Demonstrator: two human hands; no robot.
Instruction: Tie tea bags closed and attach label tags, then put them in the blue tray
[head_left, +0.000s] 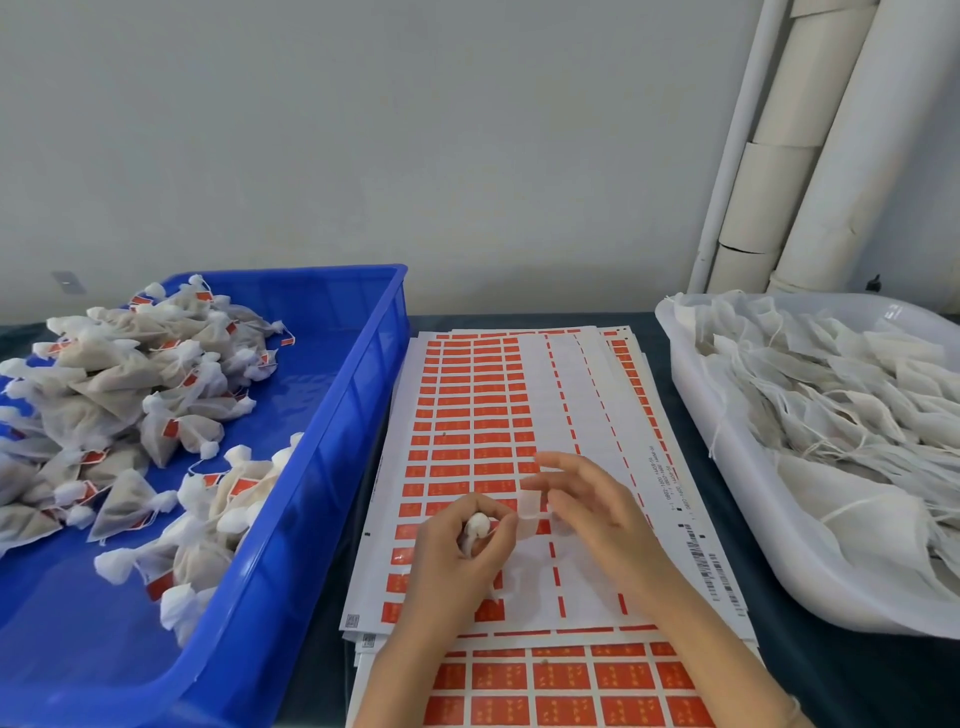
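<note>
One tea bag (475, 526) sits in my left hand (452, 558), fingers curled round its puffy top, over the label sheets (467, 395). Soft and light, I think: hold the neck. My right hand (597, 506) is close by; pinching or not, I cannot tell.

- One head-worn camera, above the near side of the table (831, 675), faces forward and down toward the wall (415, 130).
- Near: the left hand (457, 545) and right hand (597, 509) sit low at centre, forearms running off the bottom edge.
- Wide lens reaches the blue tray (358, 374) at left, white tray (841, 597) at right.
</note>
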